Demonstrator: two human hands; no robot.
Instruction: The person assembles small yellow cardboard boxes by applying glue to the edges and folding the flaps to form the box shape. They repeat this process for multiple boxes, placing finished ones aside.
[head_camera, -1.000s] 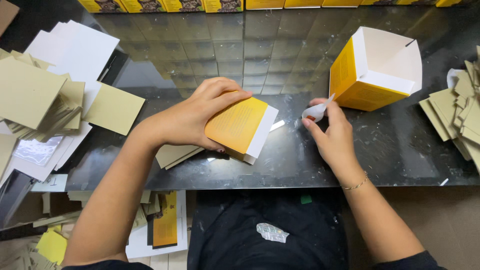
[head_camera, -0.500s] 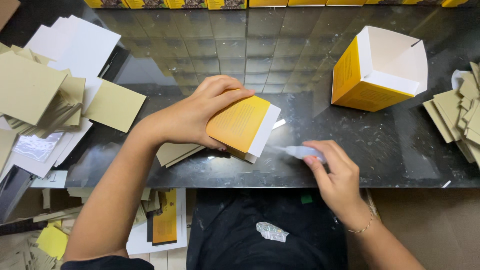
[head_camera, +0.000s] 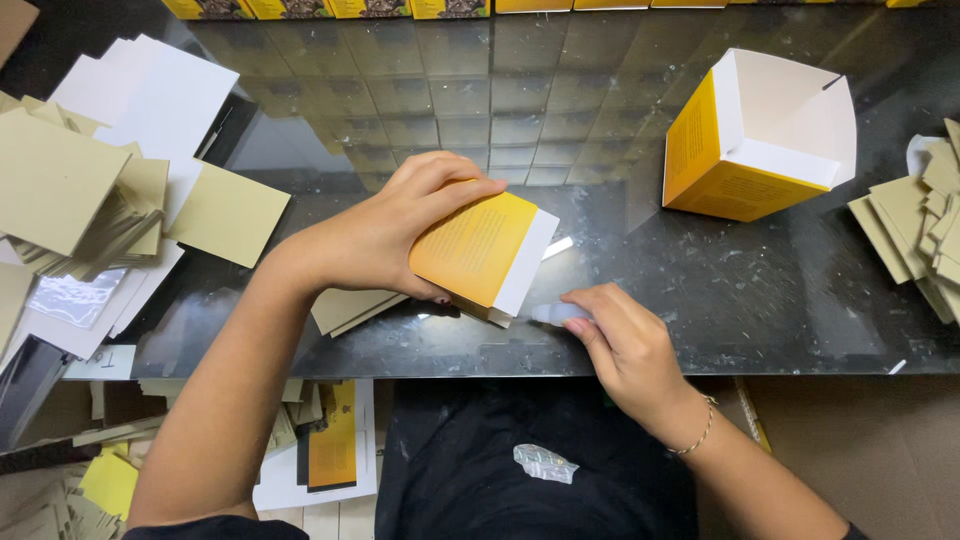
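Note:
My left hand (head_camera: 395, 235) presses down on a folded yellow and white carton (head_camera: 485, 252) lying on the dark table (head_camera: 760, 300). Some tan cardboard pieces (head_camera: 352, 308) stick out from under that hand. My right hand (head_camera: 625, 345) holds a small white glue bottle (head_camera: 555, 314), with its tip pointing at the carton's near right edge. An assembled yellow box (head_camera: 760, 135) with a white inside stands open at the back right.
Stacks of tan cardboard sheets (head_camera: 70, 185) and white sheets (head_camera: 150, 95) lie at the left. More tan pieces (head_camera: 915, 230) are piled at the right edge. A row of yellow boxes (head_camera: 330, 8) lines the far side. Scraps (head_camera: 330, 450) lie on the floor below.
My right hand came back from near the open box toward the table's front edge and now brings the glue bottle's tip to the carton. The left hand stays on the carton.

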